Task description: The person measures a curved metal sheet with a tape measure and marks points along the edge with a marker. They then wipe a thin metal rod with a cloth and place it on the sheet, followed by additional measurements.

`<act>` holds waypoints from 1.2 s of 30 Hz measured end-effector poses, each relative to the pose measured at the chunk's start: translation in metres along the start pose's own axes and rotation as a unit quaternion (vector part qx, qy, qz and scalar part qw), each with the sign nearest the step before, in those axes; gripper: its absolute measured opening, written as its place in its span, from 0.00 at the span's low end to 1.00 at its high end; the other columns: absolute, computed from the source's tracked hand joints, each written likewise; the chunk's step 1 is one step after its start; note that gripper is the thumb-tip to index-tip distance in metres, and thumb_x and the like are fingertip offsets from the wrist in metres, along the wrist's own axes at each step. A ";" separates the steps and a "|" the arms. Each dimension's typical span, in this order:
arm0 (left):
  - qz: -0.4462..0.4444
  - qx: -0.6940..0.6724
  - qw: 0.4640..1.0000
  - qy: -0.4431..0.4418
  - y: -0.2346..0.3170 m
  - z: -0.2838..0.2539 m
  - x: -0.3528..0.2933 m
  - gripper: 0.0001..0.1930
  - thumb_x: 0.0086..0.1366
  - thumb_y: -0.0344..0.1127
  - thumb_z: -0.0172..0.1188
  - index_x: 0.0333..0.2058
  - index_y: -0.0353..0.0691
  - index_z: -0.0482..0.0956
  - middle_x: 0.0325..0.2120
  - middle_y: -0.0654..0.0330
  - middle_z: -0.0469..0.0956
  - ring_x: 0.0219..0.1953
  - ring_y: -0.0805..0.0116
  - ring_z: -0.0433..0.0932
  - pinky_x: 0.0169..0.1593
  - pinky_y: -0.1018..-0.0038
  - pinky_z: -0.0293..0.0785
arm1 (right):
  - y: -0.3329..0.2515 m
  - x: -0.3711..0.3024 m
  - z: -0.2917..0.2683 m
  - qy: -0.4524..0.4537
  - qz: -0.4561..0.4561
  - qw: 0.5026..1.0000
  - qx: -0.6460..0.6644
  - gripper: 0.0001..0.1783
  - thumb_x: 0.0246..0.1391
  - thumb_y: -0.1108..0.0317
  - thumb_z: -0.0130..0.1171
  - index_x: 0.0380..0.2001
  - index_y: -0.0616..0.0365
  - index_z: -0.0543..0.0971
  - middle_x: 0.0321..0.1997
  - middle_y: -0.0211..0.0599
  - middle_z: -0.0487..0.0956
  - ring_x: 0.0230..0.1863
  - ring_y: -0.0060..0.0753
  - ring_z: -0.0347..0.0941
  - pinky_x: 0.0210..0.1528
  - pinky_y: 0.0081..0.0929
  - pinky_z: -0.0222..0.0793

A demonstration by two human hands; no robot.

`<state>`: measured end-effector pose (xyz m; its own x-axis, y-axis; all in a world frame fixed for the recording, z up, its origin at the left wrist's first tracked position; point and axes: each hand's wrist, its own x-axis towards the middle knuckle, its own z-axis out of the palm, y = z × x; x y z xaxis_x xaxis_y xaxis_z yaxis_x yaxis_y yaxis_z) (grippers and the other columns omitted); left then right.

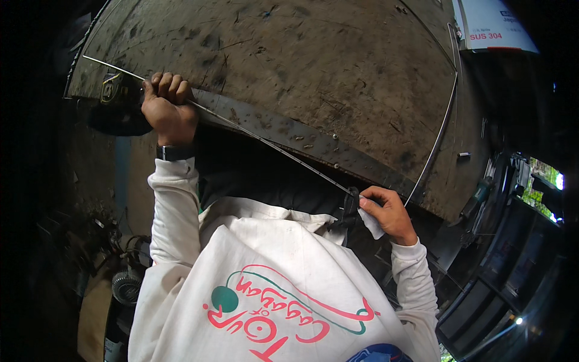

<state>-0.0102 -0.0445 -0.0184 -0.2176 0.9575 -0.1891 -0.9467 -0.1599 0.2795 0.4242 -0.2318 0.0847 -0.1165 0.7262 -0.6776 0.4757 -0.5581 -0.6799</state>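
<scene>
My left hand (170, 110) is closed around a thin, light metal rod (259, 139). The rod slants from the far left of the worktable down toward my right hand, passing over the table's near edge. My right hand (391, 214) pinches a crumpled white piece of cloth or paper (371, 224) beside the rod's near end. A dark loop-like piece (352, 200) sits at that end; I cannot make out what it is. Close to my left hand, a yellow-and-black tape measure (111, 88) lies at the table's left corner.
The stained brown worktable (313, 72) has a metal strip (301, 137) along its near edge. Another thin rod (440, 136) runs down its right side. A small pale piece (464, 155) lies near the right edge. Dark framed panels (506, 259) stand at the right.
</scene>
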 end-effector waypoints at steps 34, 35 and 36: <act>0.062 0.086 0.984 0.141 -0.022 0.022 -0.008 0.20 0.82 0.51 0.42 0.30 0.46 0.64 0.20 0.71 0.54 0.20 0.77 0.48 0.23 0.75 0.45 | -0.161 0.132 0.167 0.180 -0.278 0.912 -0.241 0.18 0.65 0.59 0.56 0.26 0.62 0.81 0.25 0.57 0.81 0.31 0.65 0.80 0.35 0.53 0.73; 0.053 0.083 0.985 0.141 -0.020 0.022 -0.005 0.21 0.82 0.51 0.42 0.30 0.46 0.64 0.20 0.71 0.54 0.20 0.76 0.47 0.23 0.75 0.45 | -0.163 0.132 0.166 0.163 -0.269 0.918 -0.243 0.19 0.65 0.59 0.56 0.27 0.63 0.81 0.27 0.57 0.82 0.32 0.65 0.81 0.36 0.54 0.74; 0.044 0.080 0.986 0.141 -0.017 0.022 0.000 0.21 0.82 0.51 0.41 0.30 0.46 0.64 0.20 0.71 0.54 0.20 0.76 0.47 0.23 0.75 0.45 | -0.167 0.131 0.164 0.146 -0.260 0.923 -0.245 0.19 0.66 0.58 0.55 0.28 0.63 0.82 0.28 0.58 0.83 0.34 0.66 0.81 0.38 0.54 0.75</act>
<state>0.0113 -0.0367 -0.0026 -0.3767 0.8333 -0.4047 -0.8762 -0.1787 0.4476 0.1866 -0.1094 0.0637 -0.2349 0.9614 -0.1429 0.7669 0.0930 -0.6350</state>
